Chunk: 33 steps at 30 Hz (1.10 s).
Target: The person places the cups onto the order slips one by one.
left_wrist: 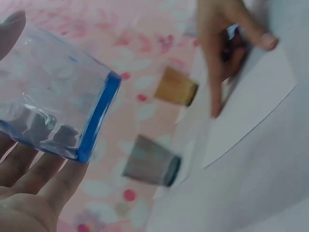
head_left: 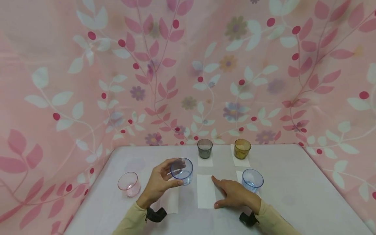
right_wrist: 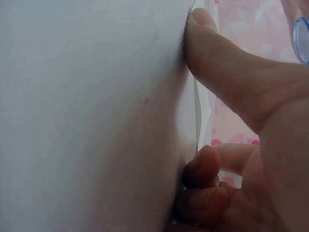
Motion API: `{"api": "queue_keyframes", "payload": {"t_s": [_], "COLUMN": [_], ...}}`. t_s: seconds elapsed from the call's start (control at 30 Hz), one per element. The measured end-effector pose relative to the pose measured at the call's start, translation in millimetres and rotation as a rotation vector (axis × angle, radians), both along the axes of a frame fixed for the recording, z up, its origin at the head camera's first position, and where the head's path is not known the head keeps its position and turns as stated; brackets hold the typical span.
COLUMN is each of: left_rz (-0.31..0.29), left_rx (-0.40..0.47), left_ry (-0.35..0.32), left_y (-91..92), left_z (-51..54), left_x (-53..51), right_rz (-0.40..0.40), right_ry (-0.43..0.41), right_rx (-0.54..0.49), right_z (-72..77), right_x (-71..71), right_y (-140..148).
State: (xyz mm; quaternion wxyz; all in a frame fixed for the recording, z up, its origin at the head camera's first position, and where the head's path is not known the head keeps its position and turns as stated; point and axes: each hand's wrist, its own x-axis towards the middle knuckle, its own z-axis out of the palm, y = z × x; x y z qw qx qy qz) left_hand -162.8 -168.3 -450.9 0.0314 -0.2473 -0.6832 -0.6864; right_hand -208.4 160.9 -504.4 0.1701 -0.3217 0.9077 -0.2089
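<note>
My left hand (head_left: 160, 179) holds a clear blue-rimmed glass (head_left: 185, 176) above the table, thumb on one side and fingers on the other. In the left wrist view the glass (left_wrist: 58, 96) is close up, with a thick blue base edge. My right hand (head_left: 235, 194) rests at the right edge of a white sheet of paper (head_left: 205, 192). Its index finger and thumb are spread along that edge, touching near the corners. In the right wrist view the other fingers (right_wrist: 205, 166) bend against the table surface. Another blue glass (head_left: 252, 181) stands behind the right wrist, on paper.
A pink-tinted glass (head_left: 129, 186) stands at the left. Toward the back are a grey glass (head_left: 205, 150) and an amber glass (head_left: 242, 150), each on white paper. Another white sheet (head_left: 173, 202) lies beneath the left hand. A floral curtain (head_left: 188, 81) hangs behind the table.
</note>
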Motion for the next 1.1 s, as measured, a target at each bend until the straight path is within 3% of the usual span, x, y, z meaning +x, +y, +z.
{"api": "queue_keyframes", "payload": {"t_s": [0.23, 0.53, 0.8, 1.1], "left_rz": [-0.047, -0.056, -0.05, -0.072], "left_rx": [0.025, 0.031, 0.028, 0.019], "left_ry": [-0.087, -0.155, -0.213, -0.22], "left_y": [34.4, 55.8, 65.1, 71.1], "left_z": [-25.1, -47.4, -60.2, -67.6], "left_x": [2.0, -2.0, -7.4, -9.0], "right_rz": [-0.016, -0.026, -0.036, -0.018], "right_ry": [-0.019, -0.034, -0.048, -0.019], "right_rx": [0.007, -0.006, -0.025, -0.03], "right_z": [0.5, 0.2, -0.3, -1.6], "right_x": [-0.3, -0.6, -1.1, -1.6], "right_y": [-1, -1, -1, 1]}}
